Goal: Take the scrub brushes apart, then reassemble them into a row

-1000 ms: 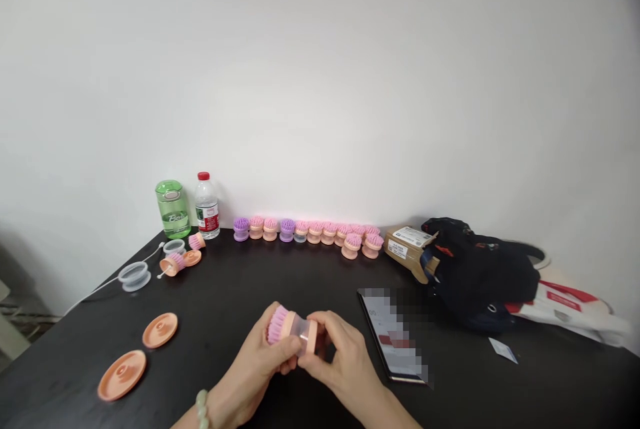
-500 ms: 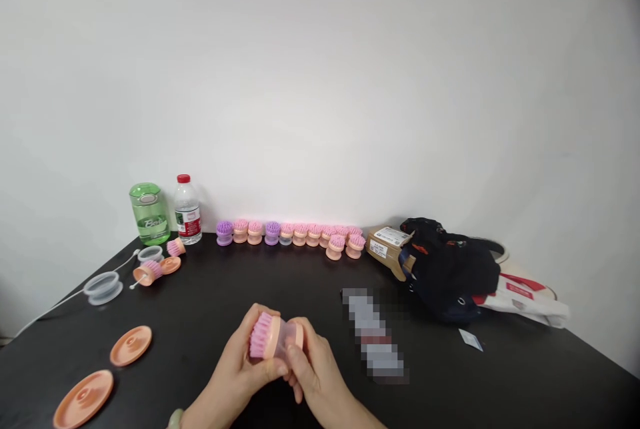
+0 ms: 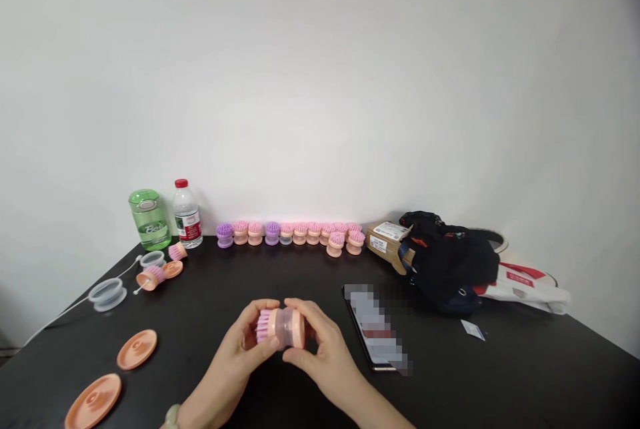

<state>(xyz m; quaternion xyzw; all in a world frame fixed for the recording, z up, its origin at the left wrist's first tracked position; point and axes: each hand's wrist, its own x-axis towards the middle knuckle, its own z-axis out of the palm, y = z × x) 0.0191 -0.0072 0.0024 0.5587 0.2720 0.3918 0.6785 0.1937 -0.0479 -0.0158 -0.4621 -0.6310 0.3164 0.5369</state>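
- A round plastic brush with pink bristles, peach rims and a translucent waist [image 3: 286, 330] is held in both hands over the black desk [image 3: 210, 302].
- Its long axis is laid from 9 to 3 o'clock: the bristles are pointed to 9, the peach base to 3.
- The bristle end is gripped by the left hand [image 3: 237, 350], its fingers curled around the far side, its thumb pressed near the collar.
- The base, nearer the right hand [image 3: 324, 347], is pinched between that hand's thumb and fingers.
- Two shallow peach plastic discs [image 3: 137, 349] are seen toward 9 o'clock, a flat dark-edged phone [image 3: 374, 330] at 3.
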